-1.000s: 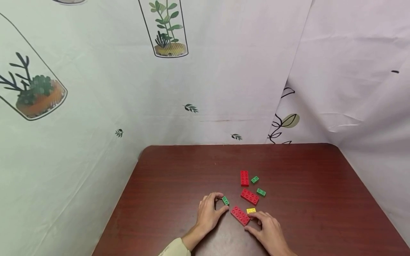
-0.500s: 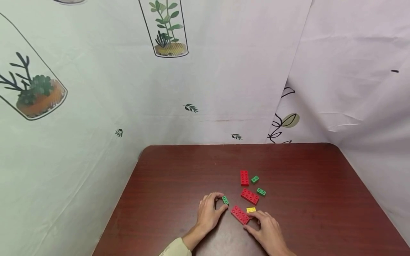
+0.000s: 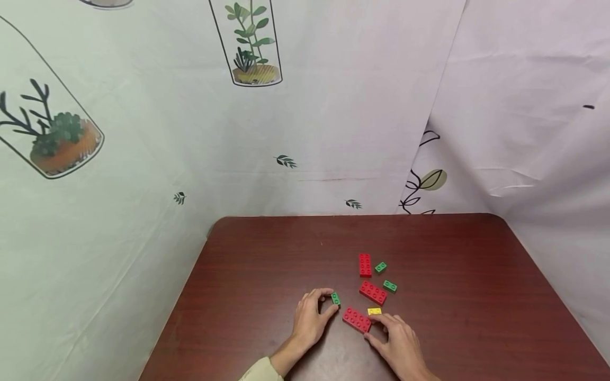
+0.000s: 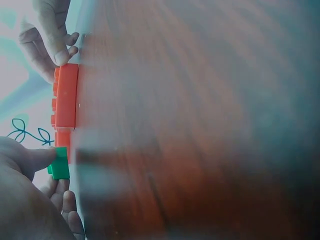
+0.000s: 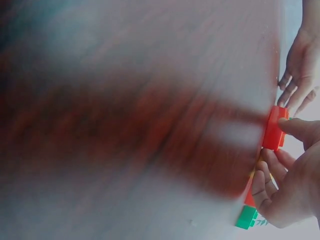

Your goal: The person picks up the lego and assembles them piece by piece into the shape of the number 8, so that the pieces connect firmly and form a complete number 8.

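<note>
My left hand pinches a small green two-stud brick between thumb and index finger, at the left of the group. The same green brick shows at the thumb tip in the left wrist view. To its right, my right hand holds the right end of a long red eight-stud brick, thumb on the near side and fingers on the far side. In the right wrist view the thumb lies against this red brick. Just behind those fingers lies a yellow two-stud brick, partly covered by them.
Farther back on the dark wooden table lie a red brick and another red brick. Two small green bricks, one nearer and one farther, sit beside them. A printed cloth hangs behind the table.
The red brick in my right hand has turned slightly, lying more crosswise than before. My left hand with the green brick stays almost where it was.
</note>
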`<state>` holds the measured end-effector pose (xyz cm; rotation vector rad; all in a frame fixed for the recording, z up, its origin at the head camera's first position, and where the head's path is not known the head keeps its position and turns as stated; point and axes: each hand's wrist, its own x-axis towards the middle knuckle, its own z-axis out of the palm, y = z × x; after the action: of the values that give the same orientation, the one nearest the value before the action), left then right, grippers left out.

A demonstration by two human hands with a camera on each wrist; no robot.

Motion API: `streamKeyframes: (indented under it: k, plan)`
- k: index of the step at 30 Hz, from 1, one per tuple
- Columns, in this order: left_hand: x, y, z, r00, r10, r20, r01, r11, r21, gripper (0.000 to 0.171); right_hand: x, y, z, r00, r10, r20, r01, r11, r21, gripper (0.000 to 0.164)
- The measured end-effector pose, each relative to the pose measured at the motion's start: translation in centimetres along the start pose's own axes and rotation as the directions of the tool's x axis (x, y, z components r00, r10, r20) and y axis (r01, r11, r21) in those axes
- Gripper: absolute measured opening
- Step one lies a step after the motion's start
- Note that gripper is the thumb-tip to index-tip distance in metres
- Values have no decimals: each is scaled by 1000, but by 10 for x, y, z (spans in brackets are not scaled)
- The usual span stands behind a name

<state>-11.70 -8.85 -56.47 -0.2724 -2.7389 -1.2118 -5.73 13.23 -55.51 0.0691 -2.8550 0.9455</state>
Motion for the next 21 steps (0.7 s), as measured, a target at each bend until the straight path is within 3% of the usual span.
streamKeyframes:
  k: [12, 17, 21]
  plan:
    - [-3, 0, -7, 999, 47, -9, -47, 998, -51, 31, 3, 1, 0, 1000, 15, -5, -15, 1000, 5, 39]
    - [-6, 0, -9, 995, 100, 11, -99, 991, -90, 30, 6, 0, -1, 999, 34, 18, -35, 999, 1, 39]
    - [-9, 0, -11, 994, 104, 44, -98, 989, -109, 30, 7, -1, -1, 999, 33, 20, -33, 999, 2, 39]
